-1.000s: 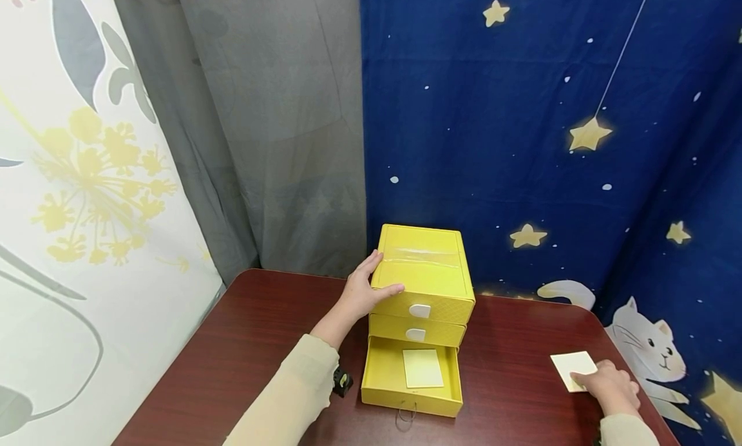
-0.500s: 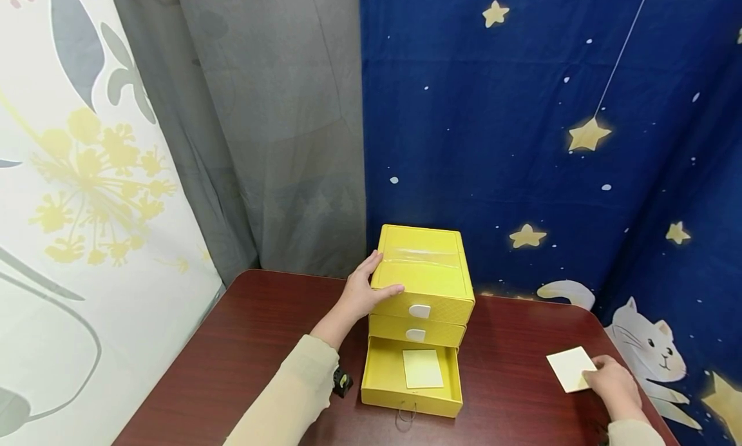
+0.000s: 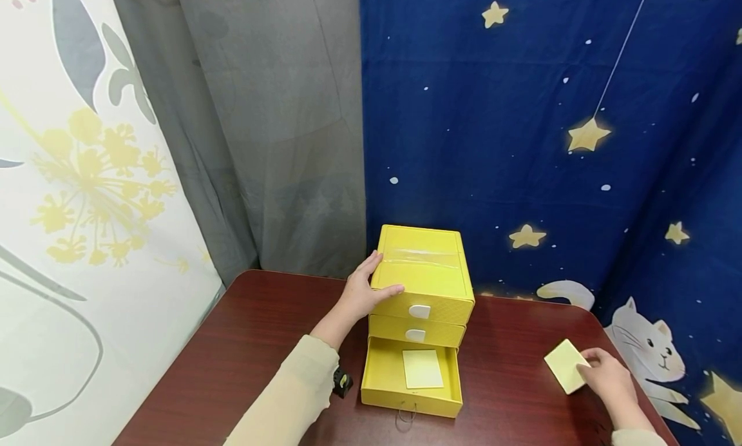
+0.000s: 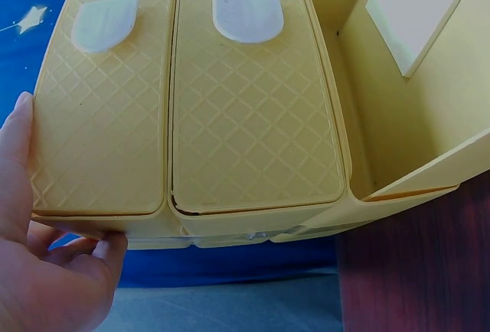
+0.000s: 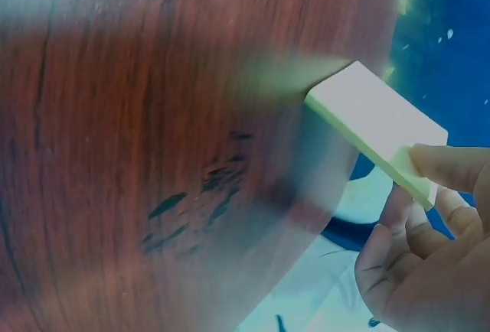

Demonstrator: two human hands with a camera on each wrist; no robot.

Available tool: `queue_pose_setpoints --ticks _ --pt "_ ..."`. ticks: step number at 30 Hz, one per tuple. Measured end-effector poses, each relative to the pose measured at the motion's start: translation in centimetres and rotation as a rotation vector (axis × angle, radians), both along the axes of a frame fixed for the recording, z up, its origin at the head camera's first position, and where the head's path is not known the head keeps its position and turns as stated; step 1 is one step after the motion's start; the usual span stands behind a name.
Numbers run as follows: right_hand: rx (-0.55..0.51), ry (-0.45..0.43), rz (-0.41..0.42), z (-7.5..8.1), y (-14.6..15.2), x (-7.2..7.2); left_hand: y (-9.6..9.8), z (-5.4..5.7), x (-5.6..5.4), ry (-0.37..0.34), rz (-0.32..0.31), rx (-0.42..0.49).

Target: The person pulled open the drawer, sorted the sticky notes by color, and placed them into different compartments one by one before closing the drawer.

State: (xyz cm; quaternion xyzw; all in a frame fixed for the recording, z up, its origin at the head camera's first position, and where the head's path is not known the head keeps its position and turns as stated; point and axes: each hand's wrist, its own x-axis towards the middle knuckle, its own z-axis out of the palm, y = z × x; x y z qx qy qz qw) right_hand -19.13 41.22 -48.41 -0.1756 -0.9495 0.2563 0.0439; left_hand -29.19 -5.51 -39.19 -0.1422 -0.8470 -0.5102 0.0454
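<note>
A yellow three-drawer storage box [image 3: 426, 278] stands on the table, its bottom drawer [image 3: 382, 368] pulled out. In that drawer lies a pale yellow sticky note pad [image 3: 422, 368]. My left hand [image 3: 356, 294] holds the box's upper left corner; the left wrist view shows the thumb [image 4: 15, 137] at the front face and curled fingers [image 4: 107, 259] on the side. To the right, my right hand [image 3: 608, 375] pinches a second sticky note pad [image 3: 565, 367] by its edge, thumb on one face and fingers behind. The right wrist view shows this pad [image 5: 375, 118] tilted above the table.
The dark red wooden table [image 3: 278, 323] has rounded far corners. Behind it hang a grey curtain [image 3: 290, 143] and a blue starry curtain [image 3: 464, 111]. A thin loop [image 3: 407, 412] is at the bottom drawer's front. White handle tabs [image 3: 420, 311] mark the upper drawers.
My right hand has lifted the sticky note pad from the table and tilted it, shifting slightly away from me. The left hand, box and open drawer have stayed put.
</note>
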Motion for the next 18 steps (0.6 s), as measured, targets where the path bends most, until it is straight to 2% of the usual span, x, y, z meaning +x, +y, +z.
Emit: queue_pose_setpoints --ticks 4,12,18 --pt "0.028 0.075 0.044 0.5 -1.2 0.3 0.0 0.0 0.0 0.004 -0.002 0.004" --pt "0.087 0.155 0.032 0.7 -3.6 0.9 0.0 -0.1 -0.1 0.001 -0.006 0.007" --pt "0.178 0.305 0.074 0.7 -5.3 1.2 0.0 -0.2 -0.2 0.008 0.002 0.001"
